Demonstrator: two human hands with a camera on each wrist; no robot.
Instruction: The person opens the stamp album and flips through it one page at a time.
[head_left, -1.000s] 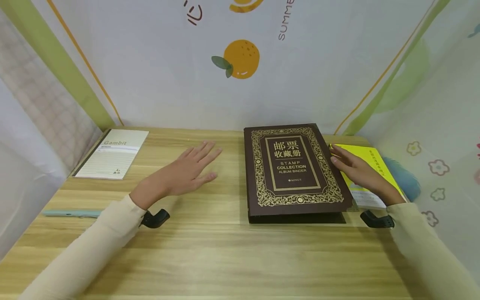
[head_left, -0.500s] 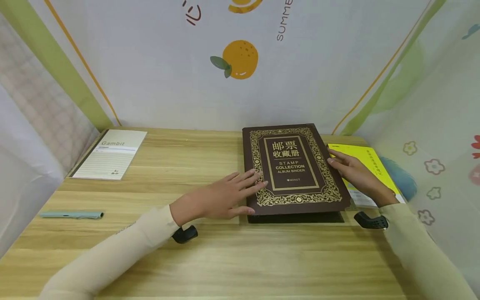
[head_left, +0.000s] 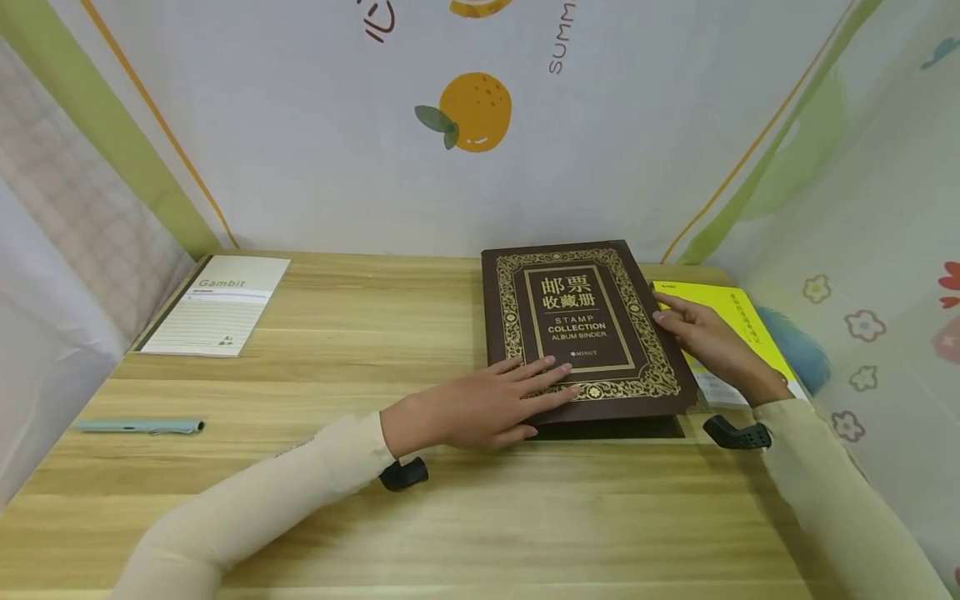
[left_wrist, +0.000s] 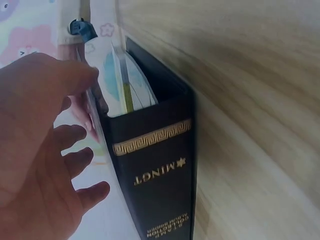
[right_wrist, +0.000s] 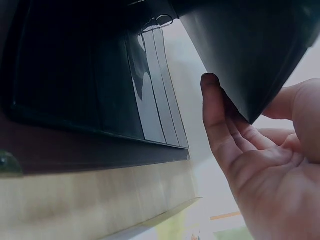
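1. Dark brown stamp album binder with gold ornamental border and gold lettering [head_left: 581, 329]: lies on the right half of the light wooden table [head_left: 390, 517], spine toward the person. Its front cover is raised a little at the right edge, and clear page sleeves show beneath it in the right wrist view [right_wrist: 155, 85]. The spine [left_wrist: 160, 175] carries a gold band and the word "MINGT".
2. Left hand [head_left: 491, 404]: fingers straight and slightly spread, laid flat on the near left corner of the cover; nothing is gripped.
3. Right hand [head_left: 701, 337]: at the binder's right edge, thumb on top of the cover and fingers curled under it, pinching the lifted cover edge [right_wrist: 235, 95].
4. Yellow softcover book [head_left: 738, 321]: flat on the table just beside the binder's right side, partly under the right hand.
5. Cream lined notepad marked "Gambit" [head_left: 217, 307]: at the far left corner of the table, well apart from the binder.
6. Pale teal pen [head_left: 141, 426]: lies near the left table edge, nearer the person than the notepad.
7. White fabric backdrop with an orange fruit print [head_left: 468, 104]: stands behind the table.
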